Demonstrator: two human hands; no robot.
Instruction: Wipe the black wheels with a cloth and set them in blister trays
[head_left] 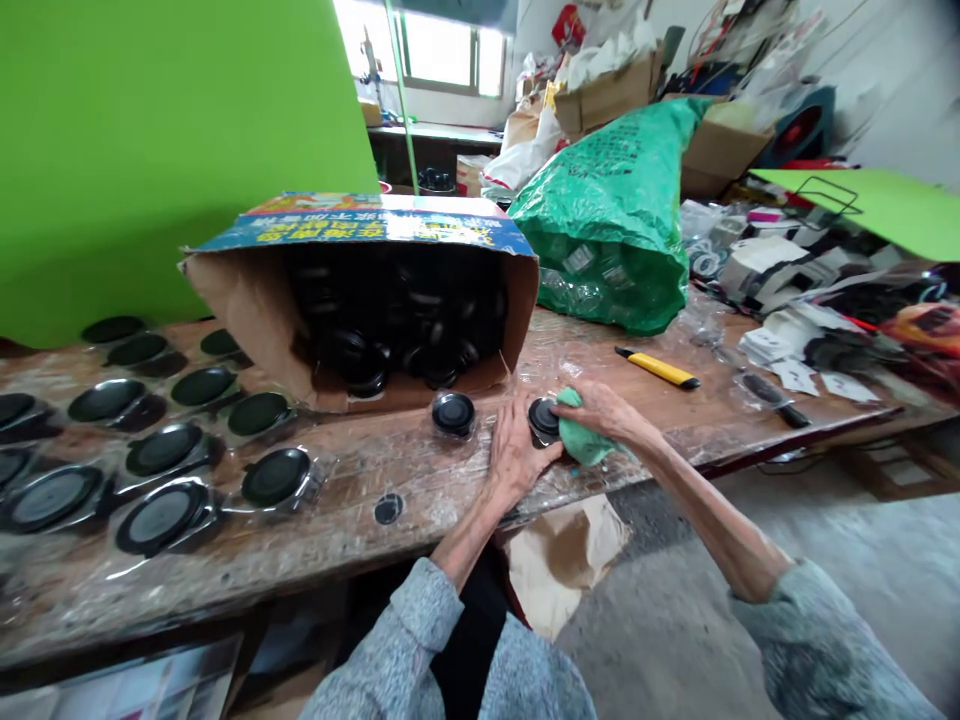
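Observation:
Near the front edge of the wooden workbench [450,490], my left hand [516,448] steadies a small black round piece [543,414], its thumb and fingers curved around the left and near sides. My right hand [606,412] is closed on a crumpled green cloth [583,442], with its fingertips at the right side of that piece. Another black round piece in clear plastic [453,413] lies just left of my left hand. Farther left, a flat dark disc [388,509] rests on the wood.
An open cardboard box [247,320] full of black round pieces lies on its side behind my hands. Several black discs in clear plastic [165,450] cover the bench's left. A green plastic bag [615,220], a yellow utility knife [660,369] and a black-handled tool [776,400] are right.

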